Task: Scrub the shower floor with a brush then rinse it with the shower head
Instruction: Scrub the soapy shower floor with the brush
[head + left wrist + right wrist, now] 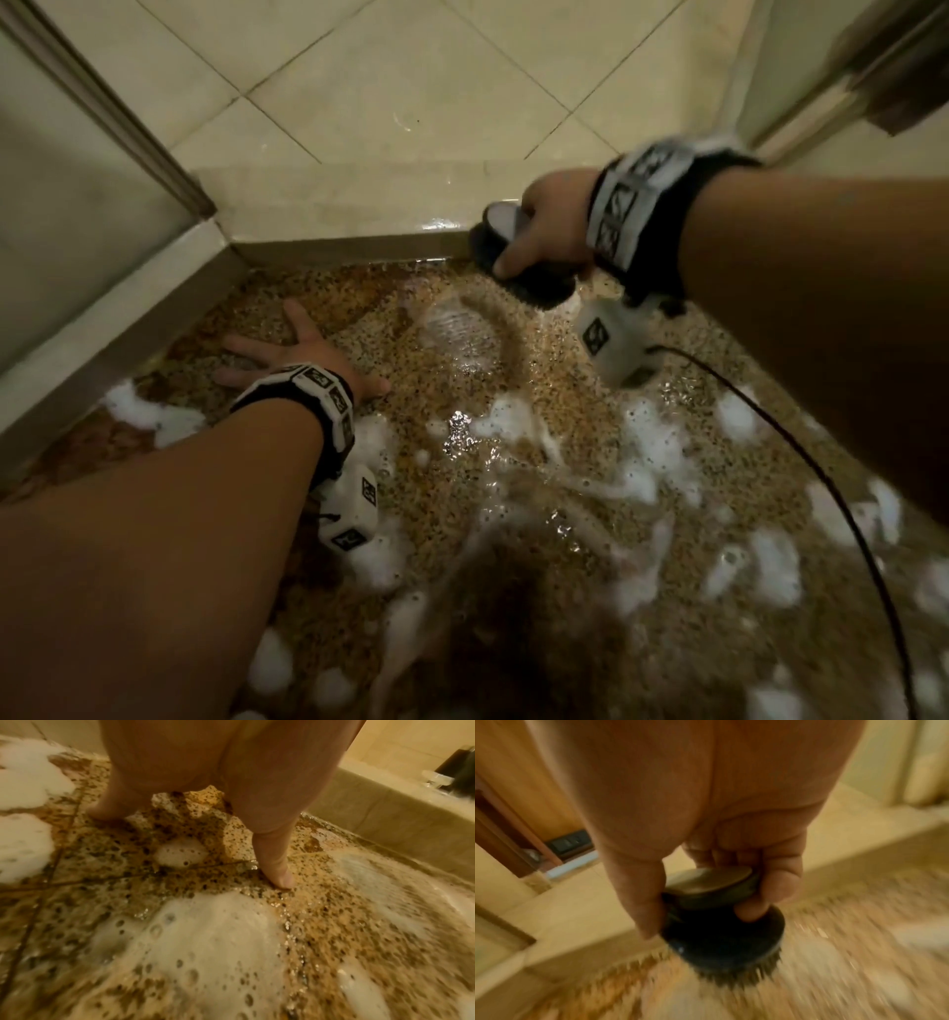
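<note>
The shower floor [539, 421] is speckled brown stone, wet, with patches of white foam [647, 447]. My right hand [544, 226] grips a round black scrub brush [534, 280] by its knob, bristles down on the floor beside the raised curb [349, 210]. In the right wrist view the fingers [780, 882] curl round the brush [721, 933] knob; the picture is blurred by motion. My left hand [292, 354] lies flat with spread fingers on the wet floor near the left corner. The left wrist view shows its fingers [277, 870] pressing the floor [334, 923] among foam [205, 939]. No shower head is in view.
A pale tiled bathroom floor [390, 77] lies beyond the curb. A shower frame [102, 103] runs along the left and another frame [873, 77] stands at the right. A black cable [801, 447] trails from my right wrist across the floor.
</note>
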The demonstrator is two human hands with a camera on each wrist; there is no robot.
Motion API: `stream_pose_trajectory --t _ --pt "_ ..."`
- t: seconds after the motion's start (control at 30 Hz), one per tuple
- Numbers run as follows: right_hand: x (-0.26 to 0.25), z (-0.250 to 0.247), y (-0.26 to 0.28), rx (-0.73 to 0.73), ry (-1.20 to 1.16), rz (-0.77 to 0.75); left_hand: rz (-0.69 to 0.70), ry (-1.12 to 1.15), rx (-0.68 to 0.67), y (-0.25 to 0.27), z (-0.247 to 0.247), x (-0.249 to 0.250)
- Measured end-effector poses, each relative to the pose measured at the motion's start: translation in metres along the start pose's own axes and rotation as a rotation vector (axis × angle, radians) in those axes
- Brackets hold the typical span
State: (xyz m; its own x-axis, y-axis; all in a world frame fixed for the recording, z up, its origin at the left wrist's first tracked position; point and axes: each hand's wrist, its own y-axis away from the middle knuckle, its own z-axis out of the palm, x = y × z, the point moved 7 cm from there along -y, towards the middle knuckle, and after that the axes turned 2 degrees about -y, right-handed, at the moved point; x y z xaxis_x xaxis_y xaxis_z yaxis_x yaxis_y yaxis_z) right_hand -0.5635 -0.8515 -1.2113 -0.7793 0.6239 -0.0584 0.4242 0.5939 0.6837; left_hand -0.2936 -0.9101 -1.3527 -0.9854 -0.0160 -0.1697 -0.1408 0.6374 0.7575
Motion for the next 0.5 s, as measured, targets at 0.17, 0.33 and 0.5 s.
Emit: stream_pose_trajectory --t 0.17,0.33,0.5 --pt "0.035 0.081 -0.016 0.113 -0.269 0.135 0.006 0.018 0.006 0.0 0.003 0.001" --pt "0.047 0.112 -0.031 0.199 -0.404 0.218 0.125 0.051 0.051 0.0 0.011 -0.006" --pt "0.045 0.119 -0.042 0.23 -0.499 0.235 0.132 0.198 0.139 -0.013 0.011 -0.007"
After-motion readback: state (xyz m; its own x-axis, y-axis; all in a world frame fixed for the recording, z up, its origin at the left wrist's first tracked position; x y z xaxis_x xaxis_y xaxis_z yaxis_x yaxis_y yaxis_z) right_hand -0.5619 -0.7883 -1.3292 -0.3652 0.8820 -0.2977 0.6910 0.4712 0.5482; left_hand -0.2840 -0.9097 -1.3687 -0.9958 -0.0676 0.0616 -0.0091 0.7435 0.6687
